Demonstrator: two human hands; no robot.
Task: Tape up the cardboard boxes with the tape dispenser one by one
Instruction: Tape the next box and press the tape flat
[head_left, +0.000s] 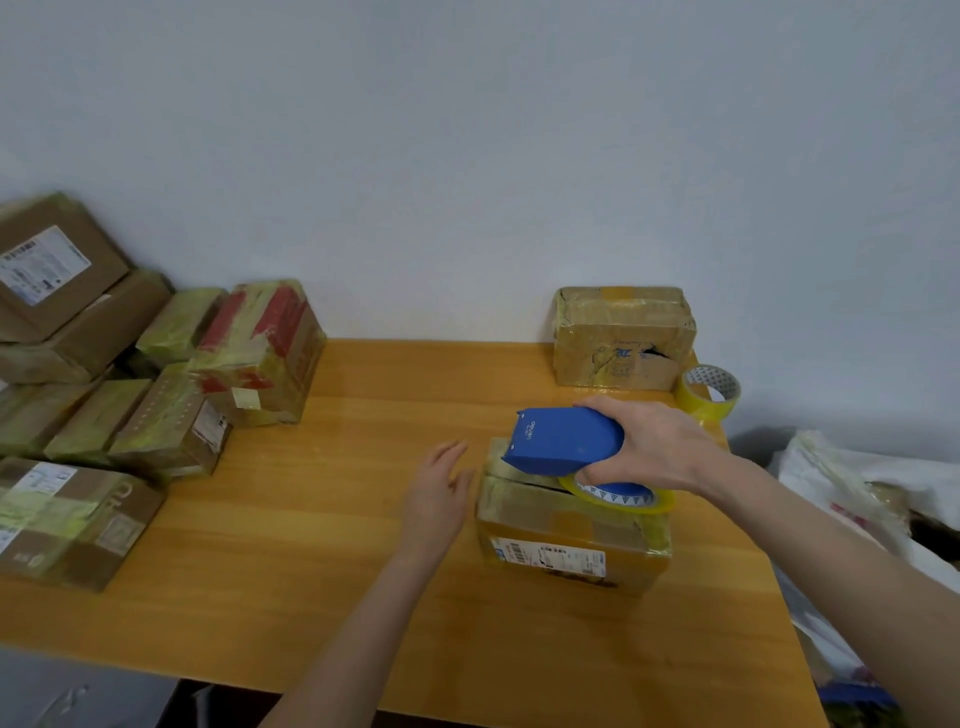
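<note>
Cardboard box (566, 535) right of centre on tabletop (363, 519), label on near side. Blue tape dispenser (566, 439) appears pressed on box top. Right hand (660, 447): grip wrapped round dispenser. Left hand (441, 493): grip slack, fingers straight, holding nothing, just beside box's left end. Step, likely: laying tape across top. Next: steady box, draw dispenser along seam, cut. Taped boxes (171, 384) piled far left.

You face a plain, pale grey-white wall (467, 130), lit evenly by soft, cool light. Your table (337, 519) stands against it, and its orange-yellow wood-grain top shows a faint sheen near the middle. Below the table's near left corner you see a grey surface (78, 691), too blurred to tell whether it is floor. Just off the table's right edge lies a crumpled white bag (857, 478).
</note>
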